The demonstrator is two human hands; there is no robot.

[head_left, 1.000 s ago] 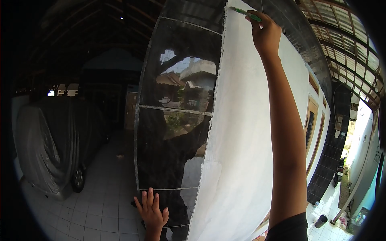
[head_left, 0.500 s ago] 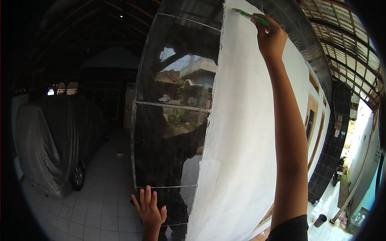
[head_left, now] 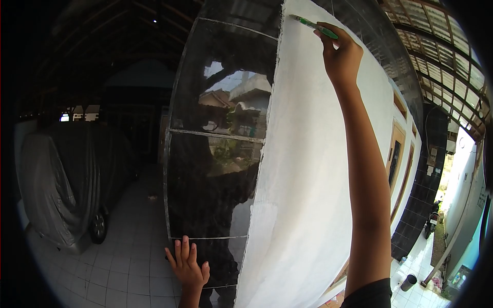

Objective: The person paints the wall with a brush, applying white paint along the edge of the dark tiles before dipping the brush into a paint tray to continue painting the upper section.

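Note:
My right hand (head_left: pixel 343 55) is raised high, its fingers wrapped round the green handle of a paintbrush (head_left: pixel 314 26). The brush tip points left and lies against or close to the upper part of the white wall (head_left: pixel 303 128), near its edge with the black tiles. Low on the glossy black tiled column (head_left: pixel 215 190), my left hand (head_left: pixel 189 266) rests with its fingers spread and holds nothing. A rough white line runs down the border between tiles and wall.
On the left a car under a grey cover (head_left: pixel 61 185) stands on the tiled floor (head_left: pixel 120 267). Wooden-framed windows (head_left: pixel 395 154) are at the right. Farther off are a dark bucket (head_left: pixel 409 282) and a motorbike (head_left: pixel 433 220).
My right hand and the brush have moved slightly left and down. The column and my left hand appear a little farther left in the view.

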